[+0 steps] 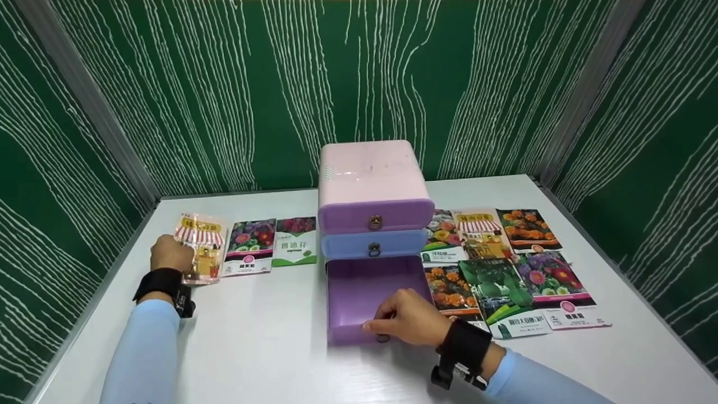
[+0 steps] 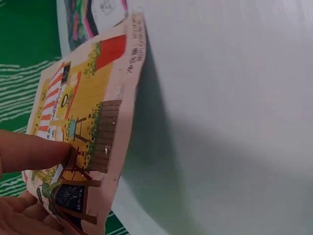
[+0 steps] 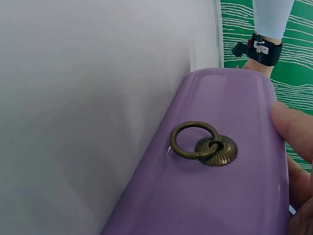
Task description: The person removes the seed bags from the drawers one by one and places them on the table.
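Observation:
On the left side of the table, my left hand (image 1: 171, 253) pinches a seed packet (image 1: 206, 247) with a striped awning picture; the thumb lies on its printed face and the other fingers go behind it. In the left wrist view the packet (image 2: 93, 112) is tilted up, its near edge off the white surface. My right hand (image 1: 412, 317) grips the top edge of the bottom purple drawer (image 1: 342, 331), which is pulled out from the small cabinet (image 1: 367, 174). The right wrist view shows the drawer front (image 3: 234, 196) with its brass ring pull (image 3: 195, 139), fingers at the upper rim.
Beside the held packet lie a flower seed packet (image 1: 249, 247) and a green-and-white one (image 1: 295, 241). Several more packets, one with green gourds (image 1: 499, 292), lie right of the cabinet. Above the bottom drawer sit a blue drawer (image 1: 348, 245) and another purple drawer (image 1: 342, 220).

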`<state>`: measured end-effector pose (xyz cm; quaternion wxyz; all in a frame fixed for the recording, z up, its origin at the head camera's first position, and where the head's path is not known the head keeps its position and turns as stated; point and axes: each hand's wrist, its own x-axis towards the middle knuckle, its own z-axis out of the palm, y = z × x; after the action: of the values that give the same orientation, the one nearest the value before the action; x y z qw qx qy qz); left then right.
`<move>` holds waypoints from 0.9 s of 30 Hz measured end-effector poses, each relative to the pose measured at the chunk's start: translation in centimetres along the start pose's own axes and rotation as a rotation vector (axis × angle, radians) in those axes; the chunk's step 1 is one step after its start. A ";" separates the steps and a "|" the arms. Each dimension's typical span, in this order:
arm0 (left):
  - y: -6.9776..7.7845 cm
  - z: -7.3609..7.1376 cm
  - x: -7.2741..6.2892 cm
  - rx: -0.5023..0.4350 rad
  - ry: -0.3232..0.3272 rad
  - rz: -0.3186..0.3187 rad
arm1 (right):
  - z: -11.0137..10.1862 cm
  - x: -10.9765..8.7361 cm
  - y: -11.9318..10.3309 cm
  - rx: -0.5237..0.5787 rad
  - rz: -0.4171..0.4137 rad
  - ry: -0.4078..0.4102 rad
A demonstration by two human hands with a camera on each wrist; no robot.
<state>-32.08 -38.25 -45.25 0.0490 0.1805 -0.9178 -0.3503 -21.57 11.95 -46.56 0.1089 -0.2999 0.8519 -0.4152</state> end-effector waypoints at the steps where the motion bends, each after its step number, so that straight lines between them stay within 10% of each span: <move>1: -0.2 0.3 0.0 0.002 0.012 -0.005 | 0.0 0.0 0.0 0.004 -0.006 -0.002; 14: -0.4 2.2 0.5 0.129 0.076 0.017 | -0.1 0.0 0.1 0.028 -0.006 -0.004; 27: -0.8 2.7 0.4 0.195 -0.020 -0.030 | 0.0 0.1 0.1 0.031 0.008 0.000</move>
<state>-32.75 -37.27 -47.82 0.0168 0.1948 -0.9451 -0.2618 -21.71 11.94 -46.64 0.1151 -0.2948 0.8467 -0.4278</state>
